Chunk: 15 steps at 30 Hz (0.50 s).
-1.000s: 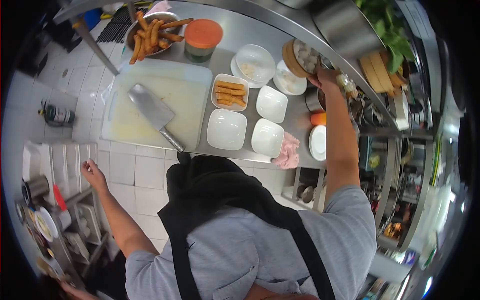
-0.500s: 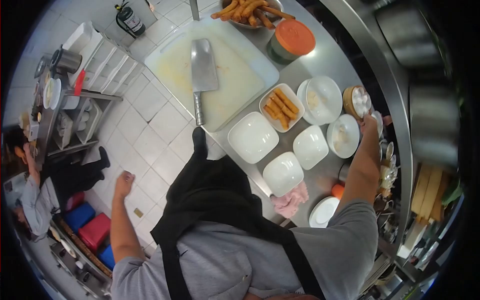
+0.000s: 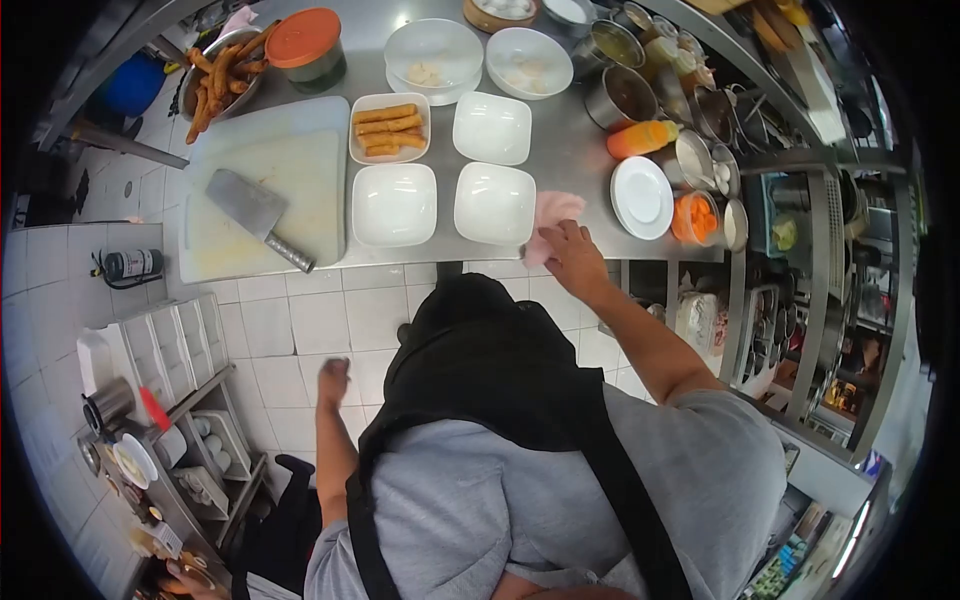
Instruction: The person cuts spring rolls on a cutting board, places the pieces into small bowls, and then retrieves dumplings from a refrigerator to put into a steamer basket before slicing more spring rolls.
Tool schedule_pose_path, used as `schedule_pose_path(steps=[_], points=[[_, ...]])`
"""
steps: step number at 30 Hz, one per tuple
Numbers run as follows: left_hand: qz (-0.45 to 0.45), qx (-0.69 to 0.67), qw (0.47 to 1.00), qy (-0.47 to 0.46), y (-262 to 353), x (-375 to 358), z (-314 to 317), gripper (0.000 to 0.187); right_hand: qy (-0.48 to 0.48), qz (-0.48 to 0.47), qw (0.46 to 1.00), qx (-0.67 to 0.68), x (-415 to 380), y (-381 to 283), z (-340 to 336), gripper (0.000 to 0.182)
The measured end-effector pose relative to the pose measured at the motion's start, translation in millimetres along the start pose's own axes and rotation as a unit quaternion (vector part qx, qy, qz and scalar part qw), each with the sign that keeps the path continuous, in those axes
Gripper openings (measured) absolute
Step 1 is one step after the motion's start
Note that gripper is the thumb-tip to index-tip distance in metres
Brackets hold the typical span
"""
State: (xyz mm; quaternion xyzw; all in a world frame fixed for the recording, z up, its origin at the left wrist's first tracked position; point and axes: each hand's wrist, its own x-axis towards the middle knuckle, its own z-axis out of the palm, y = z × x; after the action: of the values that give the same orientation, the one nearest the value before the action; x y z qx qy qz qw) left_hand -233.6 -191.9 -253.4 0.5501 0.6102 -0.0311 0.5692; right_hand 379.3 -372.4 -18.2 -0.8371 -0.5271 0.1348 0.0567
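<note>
My right hand (image 3: 577, 262) touches a crumpled pink cloth (image 3: 556, 214) at the front edge of the steel counter, its fingers spread over the cloth. Away from the counter, over the tiled floor, my left hand (image 3: 334, 382) hangs beside my body with blurred, curled fingers. Just left of the cloth sits an empty white square bowl (image 3: 495, 204); another (image 3: 394, 205) stands beside it and a third (image 3: 492, 128) behind. A smaller square dish (image 3: 356, 130) holds fried sticks (image 3: 388, 128). Round bowls (image 3: 433, 55) with pale bits in them stand farther back.
A cleaver (image 3: 248, 203) lies on the cutting board (image 3: 320, 150) at the left. White plates (image 3: 642, 198), an orange bottle (image 3: 642, 139) and pots (image 3: 621, 97) are at the right. A co-worker's arm (image 3: 190, 582) shows at the lower left.
The view has turned. My right hand has come from the steamer basket at the counter's back to the pink cloth. My left hand remains low, off the counter.
</note>
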Motion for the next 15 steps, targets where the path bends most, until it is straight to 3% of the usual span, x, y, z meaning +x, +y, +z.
schedule_pose_path(steps=[1, 3, 4, 5, 7, 8, 9, 11, 12, 13, 14, 15], points=[[0.013, -0.036, 0.999, 0.038, 21.0, -1.1, -7.0, 0.035, 0.006, -0.001, 1.0, -0.002, -8.0, 10.8, 8.3, 0.064], [0.029, -0.074, 0.993, 0.09, 66.5, -13.1, -25.1, 0.034, -0.041, 0.112, 0.988, 0.097, -1.1, 53.9, 15.7, 0.055], [0.049, -0.097, 0.989, 0.097, 75.9, -23.8, -35.1, 0.034, -0.028, 0.148, 0.979, 0.138, 14.1, 60.4, -6.4, 0.046], [0.07, -0.12, 0.985, 0.104, 77.4, -31.1, -42.7, 0.033, -0.084, 0.198, 0.973, 0.087, 35.8, 35.9, -57.2, 0.044], [0.075, -0.083, 0.99, 0.091, 64.8, -48.9, -56.2, 0.033, 0.036, 0.16, 0.986, 0.041, 72.8, 63.9, -67.0, 0.049], [0.079, -0.051, 0.993, 0.072, 55.6, -56.9, -60.9, 0.032, -0.052, 0.208, 0.975, 0.054, 101.0, 59.6, -85.4, 0.05], [0.038, -0.038, 0.997, 0.053, 46.7, -68.9, -62.7, 0.032, -0.06, 0.154, 0.986, 0.034, 135.2, 88.6, -64.1, 0.053], [0.02, 0.02, 0.999, 0.022, -11.5, -80.6, -64.8, 0.035, 0.138, 0.06, 0.982, -0.113, 177.9, 133.1, 37.6, 0.05], [0.002, 0.062, 0.998, 0.001, -41.0, -91.2, -67.1, 0.038, 0.136, 0.062, 0.983, -0.105, 173.0, 120.2, 51.6, 0.05], [0.001, 0.167, 0.986, -0.022, -84.0, -93.4, -69.4, 0.041, 0.184, 0.044, 0.981, -0.036, 164.2, 98.5, 60.2, 0.049], [-0.041, 0.174, 0.983, -0.043, -108.7, -105.8, -66.6, 0.048, 0.233, 0.028, 0.972, 0.031, 148.6, 83.6, 64.9, 0.048], [-0.082, 0.183, 0.978, -0.064, -131.1, -119.3, -63.6, 0.056, 0.3, -0.04, 0.952, -0.041, 118.7, 78.3, 80.5, 0.047]])
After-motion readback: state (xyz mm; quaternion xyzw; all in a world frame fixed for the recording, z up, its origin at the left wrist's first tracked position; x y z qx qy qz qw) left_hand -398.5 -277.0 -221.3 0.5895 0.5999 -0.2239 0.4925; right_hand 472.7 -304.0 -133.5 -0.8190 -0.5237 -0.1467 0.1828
